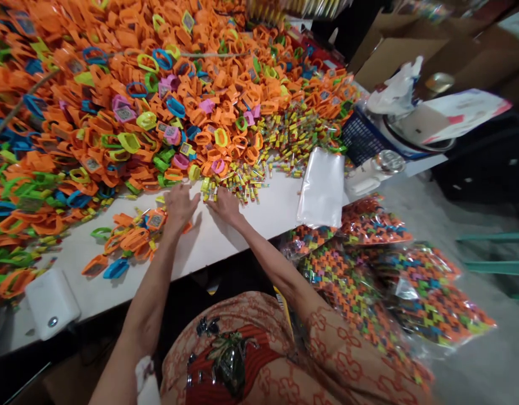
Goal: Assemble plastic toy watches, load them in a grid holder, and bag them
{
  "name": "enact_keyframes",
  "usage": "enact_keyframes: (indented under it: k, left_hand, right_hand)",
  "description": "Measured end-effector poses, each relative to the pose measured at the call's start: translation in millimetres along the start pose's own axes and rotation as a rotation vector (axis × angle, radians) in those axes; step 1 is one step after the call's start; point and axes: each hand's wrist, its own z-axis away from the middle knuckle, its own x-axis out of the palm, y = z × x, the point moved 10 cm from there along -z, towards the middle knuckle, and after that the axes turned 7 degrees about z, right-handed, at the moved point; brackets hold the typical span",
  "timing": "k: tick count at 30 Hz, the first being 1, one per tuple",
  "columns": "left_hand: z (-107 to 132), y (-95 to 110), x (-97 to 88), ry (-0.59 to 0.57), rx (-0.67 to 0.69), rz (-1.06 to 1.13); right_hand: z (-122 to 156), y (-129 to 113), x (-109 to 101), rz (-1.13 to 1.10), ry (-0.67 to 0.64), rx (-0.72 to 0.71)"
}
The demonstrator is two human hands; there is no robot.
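Note:
Both my hands rest on the white table (251, 219) at the near edge of a huge heap of small plastic toys (158, 95), mostly orange with green, blue and pink ones. My left hand (180, 206) lies flat with fingers spread, beside a small cluster of orange pieces (133, 239). My right hand (226, 205) lies palm down with its fingers reaching into a scatter of small yellow-and-red sticks (242, 183); the fingertips are partly hidden among them. Neither hand visibly holds anything.
A stack of clear plastic bags (322, 188) lies right of my hands. Packed bags of colourful pieces (394, 287) pile up at the lower right. A blue basket (363, 140), a white device (52, 302) and cardboard boxes (394, 56) surround the table.

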Motion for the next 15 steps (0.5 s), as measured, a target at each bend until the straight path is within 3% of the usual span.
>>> enact_keyframes:
  k: [3, 7, 10, 15]
  left_hand:
    - [-26, 20, 33.7, -0.042, -0.012, 0.044]
    - [-44, 15, 51.0, -0.028, -0.044, 0.126]
    - [-41, 6, 40.1, 0.072, -0.007, 0.236]
    - [-15, 1, 7.8, 0.245, 0.073, 0.430]
  right_hand:
    - [4, 0, 4, 0.066, -0.026, 0.013]
    - [7, 10, 5, 0.086, -0.025, -0.025]
    - [9, 19, 6, 0.075, -0.008, -0.023]
    - [15, 23, 9, -0.003, 0.043, -0.028]
